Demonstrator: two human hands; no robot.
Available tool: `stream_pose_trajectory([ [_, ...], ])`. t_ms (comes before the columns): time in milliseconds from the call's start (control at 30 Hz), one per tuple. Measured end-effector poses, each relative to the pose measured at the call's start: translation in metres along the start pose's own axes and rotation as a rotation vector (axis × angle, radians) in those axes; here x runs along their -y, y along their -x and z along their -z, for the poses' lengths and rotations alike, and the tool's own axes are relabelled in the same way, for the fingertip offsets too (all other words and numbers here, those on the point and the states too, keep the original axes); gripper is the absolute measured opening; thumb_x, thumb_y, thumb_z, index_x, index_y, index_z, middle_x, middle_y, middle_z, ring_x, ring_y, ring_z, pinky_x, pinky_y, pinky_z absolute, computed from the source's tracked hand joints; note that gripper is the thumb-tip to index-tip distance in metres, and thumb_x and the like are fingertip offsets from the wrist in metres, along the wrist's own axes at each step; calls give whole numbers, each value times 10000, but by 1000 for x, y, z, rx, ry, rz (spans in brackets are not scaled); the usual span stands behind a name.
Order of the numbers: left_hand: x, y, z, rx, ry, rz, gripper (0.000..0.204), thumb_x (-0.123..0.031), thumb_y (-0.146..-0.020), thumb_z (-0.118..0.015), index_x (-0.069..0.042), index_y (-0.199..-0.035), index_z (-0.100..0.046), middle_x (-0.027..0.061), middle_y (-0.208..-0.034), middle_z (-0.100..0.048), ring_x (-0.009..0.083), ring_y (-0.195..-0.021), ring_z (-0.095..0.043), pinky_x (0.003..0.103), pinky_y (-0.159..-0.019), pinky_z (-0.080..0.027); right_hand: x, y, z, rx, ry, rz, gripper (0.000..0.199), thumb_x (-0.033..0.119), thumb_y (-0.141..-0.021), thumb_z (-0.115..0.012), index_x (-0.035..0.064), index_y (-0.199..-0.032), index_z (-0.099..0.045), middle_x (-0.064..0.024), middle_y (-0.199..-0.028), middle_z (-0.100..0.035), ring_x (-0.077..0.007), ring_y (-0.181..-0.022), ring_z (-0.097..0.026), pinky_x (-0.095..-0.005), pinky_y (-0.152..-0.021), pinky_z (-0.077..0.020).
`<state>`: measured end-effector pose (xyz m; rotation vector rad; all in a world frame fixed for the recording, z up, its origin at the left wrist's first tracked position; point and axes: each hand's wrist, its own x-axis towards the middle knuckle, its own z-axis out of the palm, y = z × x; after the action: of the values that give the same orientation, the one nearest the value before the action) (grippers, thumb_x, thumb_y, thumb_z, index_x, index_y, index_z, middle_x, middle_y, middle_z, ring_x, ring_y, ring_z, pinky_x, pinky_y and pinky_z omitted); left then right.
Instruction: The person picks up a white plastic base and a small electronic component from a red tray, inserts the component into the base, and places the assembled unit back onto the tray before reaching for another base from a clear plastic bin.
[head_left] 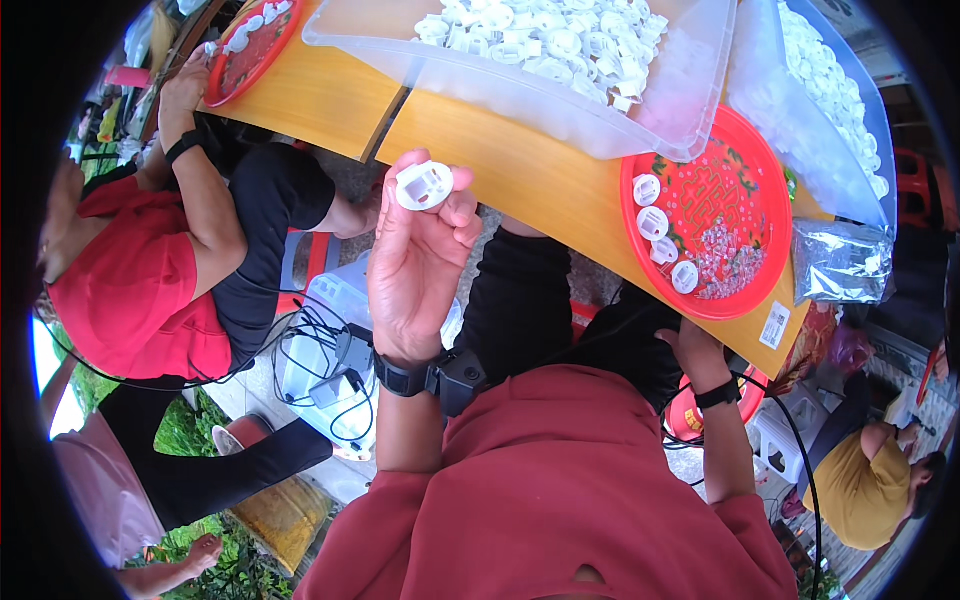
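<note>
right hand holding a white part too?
No: the right hand rests empty below the table edge, while only the left hand pinches a white plastic part in its fingers.

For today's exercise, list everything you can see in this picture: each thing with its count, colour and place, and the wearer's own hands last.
white plastic part: one, white, held up in the left fingertips.
red tray: one, red with a pattern, on the table at right, holding four white parts and a pile of small clear pieces.
clear bin: one, transparent, top centre, full of white parts.
second red tray: one, red, top left by a co-worker's hand.
wooden table: one, orange-brown, across the top.
foil bag: one, silvery, at the table's right edge.
co-worker: one, red top, seated at left.
left hand: raised, pinching the white part.
right hand: low, below the table edge, holding nothing visible.
</note>
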<state>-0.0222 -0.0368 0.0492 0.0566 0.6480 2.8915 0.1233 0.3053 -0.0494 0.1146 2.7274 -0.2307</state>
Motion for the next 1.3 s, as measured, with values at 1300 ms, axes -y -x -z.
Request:
stream_pose_trajectory([
  [1300, -170, -274, -135, -203, -591, -331, 330, -69, -947, -567, 93, -1220, -475, 217, -1153, -579, 351, -1083, -604, 325, -890, -577, -15, 13, -32, -204, -29, 34, 795, 331, -695, -811, 6, -1320, -441, -208, -1362, -445, -415, -1264, -404, -514, -1021, -347],
])
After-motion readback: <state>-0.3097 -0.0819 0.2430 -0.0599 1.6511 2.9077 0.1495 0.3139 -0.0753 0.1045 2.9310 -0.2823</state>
